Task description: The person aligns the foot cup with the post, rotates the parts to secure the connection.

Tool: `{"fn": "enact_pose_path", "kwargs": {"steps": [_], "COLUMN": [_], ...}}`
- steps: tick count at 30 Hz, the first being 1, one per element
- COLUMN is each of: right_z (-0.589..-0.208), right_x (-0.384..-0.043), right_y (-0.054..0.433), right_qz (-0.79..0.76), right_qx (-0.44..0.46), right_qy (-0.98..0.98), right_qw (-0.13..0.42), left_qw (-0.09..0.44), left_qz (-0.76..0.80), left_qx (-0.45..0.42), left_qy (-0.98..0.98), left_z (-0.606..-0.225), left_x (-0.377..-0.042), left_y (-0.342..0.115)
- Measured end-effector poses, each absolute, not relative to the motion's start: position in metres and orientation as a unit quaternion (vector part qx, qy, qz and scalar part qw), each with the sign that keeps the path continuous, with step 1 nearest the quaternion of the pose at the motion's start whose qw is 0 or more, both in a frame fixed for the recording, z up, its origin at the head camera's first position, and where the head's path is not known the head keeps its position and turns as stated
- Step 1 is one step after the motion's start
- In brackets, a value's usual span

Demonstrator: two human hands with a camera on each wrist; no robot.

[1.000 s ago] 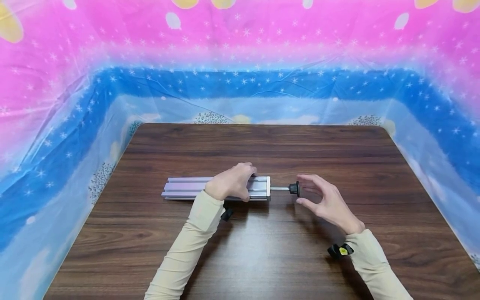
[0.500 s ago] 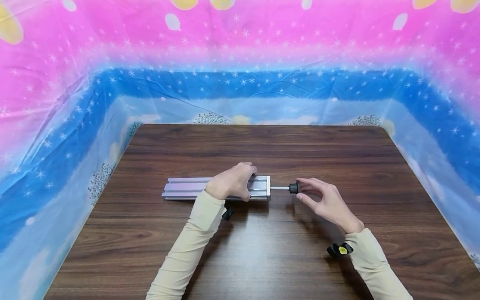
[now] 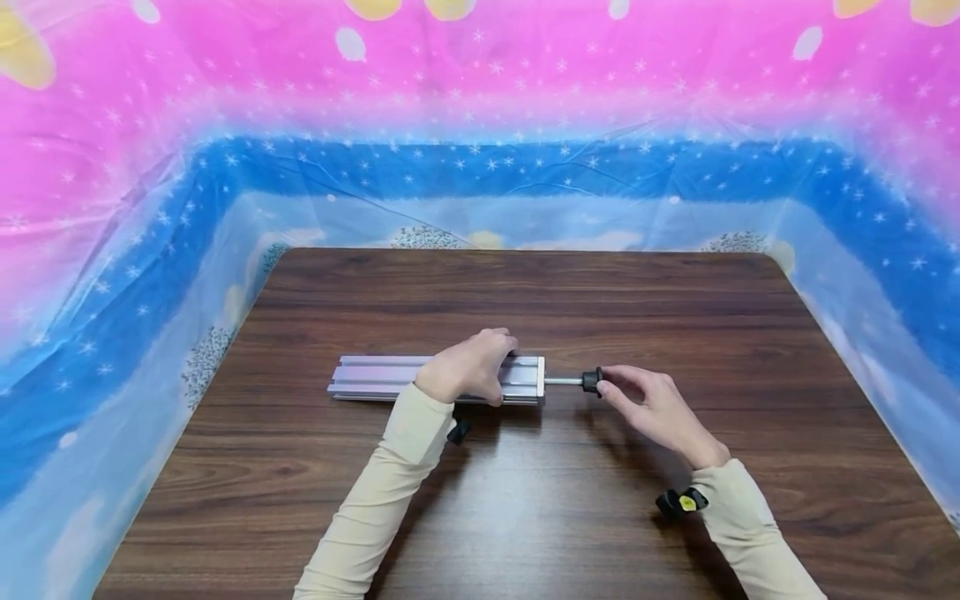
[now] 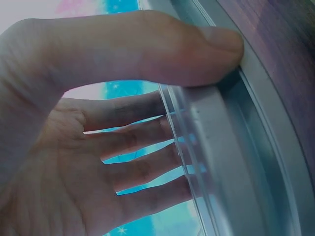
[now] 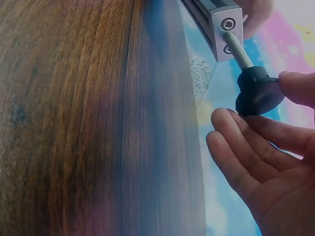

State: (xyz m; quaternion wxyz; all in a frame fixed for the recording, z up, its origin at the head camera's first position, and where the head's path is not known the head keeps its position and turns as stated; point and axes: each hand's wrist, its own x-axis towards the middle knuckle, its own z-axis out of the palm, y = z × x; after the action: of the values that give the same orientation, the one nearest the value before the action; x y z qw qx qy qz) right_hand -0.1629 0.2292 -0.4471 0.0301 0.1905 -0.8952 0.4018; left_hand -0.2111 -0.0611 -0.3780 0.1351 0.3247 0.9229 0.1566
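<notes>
Left hand [image 3: 467,367] grips the rail [image 3: 375,375], thumb on the near side, fingers on the far side, probably to steady it; right hand [image 3: 663,412] pinches the black knob [image 3: 591,382] between thumb and fingers. The rail runs left to right over the middle of the table [image 3: 525,533]. Its screw [image 3: 562,381] juts from the right end, holding the knob apart from the metal, so fingertips fit round it. Every table edge lies well away, leaving both wrists room.
</notes>
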Motion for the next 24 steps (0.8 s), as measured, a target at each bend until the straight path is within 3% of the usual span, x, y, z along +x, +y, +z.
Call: {"fn": "enact_pose_path", "kwargs": {"steps": [13, 24], "right_z": [-0.4491, -0.4453], "right_x": [-0.1598, -0.1611], "right_y": [0.2276, 0.2279], "right_qz": [0.436, 0.415], "right_qx": [0.264, 0.235], "right_qy": [-0.858, -0.878], "right_qw": [0.062, 0.042], "left_qw": [0.137, 0.142], "left_qz": [0.162, 0.162], "left_qx": [0.324, 0.315], "left_qy": [0.922, 0.925], "left_z": [-0.3804, -0.3801], "left_x": [-0.2104, -0.2092], "left_y": [-0.0626, -0.0629]}}
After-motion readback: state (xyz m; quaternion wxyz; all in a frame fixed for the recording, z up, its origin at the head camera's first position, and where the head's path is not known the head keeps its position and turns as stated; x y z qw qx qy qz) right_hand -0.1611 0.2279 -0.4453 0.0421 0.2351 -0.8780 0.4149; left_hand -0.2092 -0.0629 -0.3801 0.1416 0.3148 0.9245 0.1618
